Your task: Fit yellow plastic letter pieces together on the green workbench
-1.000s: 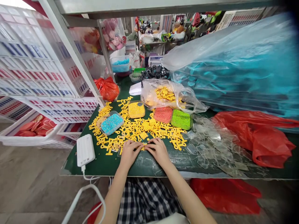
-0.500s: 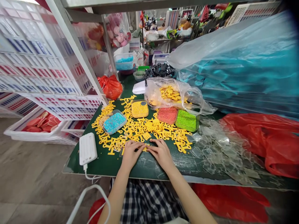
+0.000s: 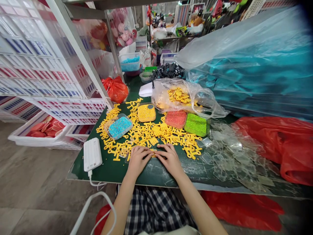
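Yellow piece (image 3: 154,155) pinched between my left grip (image 3: 139,160) and right grip (image 3: 170,160), near side of counter (image 3: 156,173); loose yellow pieces (image 3: 160,131) just beyond.

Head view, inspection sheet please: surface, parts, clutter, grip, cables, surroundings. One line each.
Surface: green tabletop, pale scuffs toward the front edge, right of the hands.
Parts: loose yellow pieces spread widely; more in a transparent bag; blue beads, yellow beads, red beads, green beads.
Clutter: heap of transparent flat pieces, red plastic beside it, white power bank at left.
Grip: left hand and right hand pinch a small yellow piece, mostly hidden by fingers.
Cables: white cable from the power bank, running over the front edge.
Surroundings: stacked crates left, metal frame, large bag with blue contents right.
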### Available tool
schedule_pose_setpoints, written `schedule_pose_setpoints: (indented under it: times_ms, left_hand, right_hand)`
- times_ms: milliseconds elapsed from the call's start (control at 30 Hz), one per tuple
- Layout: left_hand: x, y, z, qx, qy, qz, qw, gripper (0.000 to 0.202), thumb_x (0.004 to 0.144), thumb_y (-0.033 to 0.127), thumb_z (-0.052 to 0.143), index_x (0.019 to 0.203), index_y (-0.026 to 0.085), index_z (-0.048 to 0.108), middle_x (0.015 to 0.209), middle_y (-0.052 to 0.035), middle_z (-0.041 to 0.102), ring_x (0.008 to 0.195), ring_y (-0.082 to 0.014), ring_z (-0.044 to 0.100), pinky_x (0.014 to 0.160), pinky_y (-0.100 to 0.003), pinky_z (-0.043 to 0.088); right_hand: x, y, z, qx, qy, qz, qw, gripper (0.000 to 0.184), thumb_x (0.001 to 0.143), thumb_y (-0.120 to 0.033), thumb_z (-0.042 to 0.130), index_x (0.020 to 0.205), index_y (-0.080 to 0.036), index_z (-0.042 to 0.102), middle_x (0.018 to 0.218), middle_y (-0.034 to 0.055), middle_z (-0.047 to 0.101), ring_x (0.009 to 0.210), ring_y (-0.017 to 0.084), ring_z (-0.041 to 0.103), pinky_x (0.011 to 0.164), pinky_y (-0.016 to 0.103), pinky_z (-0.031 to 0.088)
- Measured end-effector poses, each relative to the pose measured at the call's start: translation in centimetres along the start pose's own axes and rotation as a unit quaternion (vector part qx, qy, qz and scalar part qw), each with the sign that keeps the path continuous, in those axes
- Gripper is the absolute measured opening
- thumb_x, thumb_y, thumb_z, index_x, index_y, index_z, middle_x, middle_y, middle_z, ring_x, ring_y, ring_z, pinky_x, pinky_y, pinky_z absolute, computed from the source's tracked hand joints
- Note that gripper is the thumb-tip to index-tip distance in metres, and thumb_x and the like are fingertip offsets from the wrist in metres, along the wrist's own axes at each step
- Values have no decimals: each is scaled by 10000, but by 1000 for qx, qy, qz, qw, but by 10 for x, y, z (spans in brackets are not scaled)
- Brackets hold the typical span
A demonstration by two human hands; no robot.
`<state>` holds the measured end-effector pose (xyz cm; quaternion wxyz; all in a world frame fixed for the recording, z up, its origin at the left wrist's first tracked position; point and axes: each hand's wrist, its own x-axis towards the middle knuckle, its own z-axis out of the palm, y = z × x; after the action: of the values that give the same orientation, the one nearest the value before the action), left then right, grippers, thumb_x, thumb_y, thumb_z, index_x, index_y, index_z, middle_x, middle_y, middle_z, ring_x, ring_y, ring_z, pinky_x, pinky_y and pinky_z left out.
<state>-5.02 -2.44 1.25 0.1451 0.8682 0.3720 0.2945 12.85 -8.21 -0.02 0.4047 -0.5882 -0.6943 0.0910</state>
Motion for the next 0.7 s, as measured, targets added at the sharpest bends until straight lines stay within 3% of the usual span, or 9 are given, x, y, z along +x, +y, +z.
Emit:
schedule_pose_setpoints:
  times_ms: [300, 433, 567, 700]
  left_hand:
    - [-1, -2, 0, -16, 27, -12, 999, 170, 923, 359, 603, 878, 259, 733, 879, -6, 718, 880, -193, 588, 831, -373, 409]
    - [-1, -2, 0, -10, 20, -21, 1000, 177, 926, 360, 598, 882, 264, 740, 885, -7, 719, 891, -194, 586, 840, -374, 413]
    - [-1, -2, 0, 0, -1, -24, 1000, 183, 928, 367, 593, 907, 272, 748, 903, -11, 722, 904, -195, 586, 856, -382, 417]
    - [0, 0, -1, 4, -32, -13, 999, 159, 916, 353, 615, 936, 276, 752, 925, -14, 719, 920, -200, 582, 882, -399, 412]
  right_hand:
    - [-3, -5, 7, -158, 5, -28, 987, 167, 894, -300, 633, 987, -307, 771, 1363, 57, 560, 1193, 307, 466, 970, 520, 467]
    - [-3, -4, 7, -141, 14, -20, 990, 180, 901, -302, 618, 995, -296, 771, 1420, 55, 510, 1230, 312, 432, 995, 521, 451]
    - [-3, -3, 3, -108, 61, 6, 992, 240, 933, -333, 559, 1056, -258, 751, 1423, 87, 499, 1235, 313, 400, 991, 528, 447]
    - [-4, -6, -1, -78, 96, 38, 992, 250, 937, -294, 528, 898, -241, 770, 1271, 91, 603, 1170, 300, 420, 980, 515, 443]
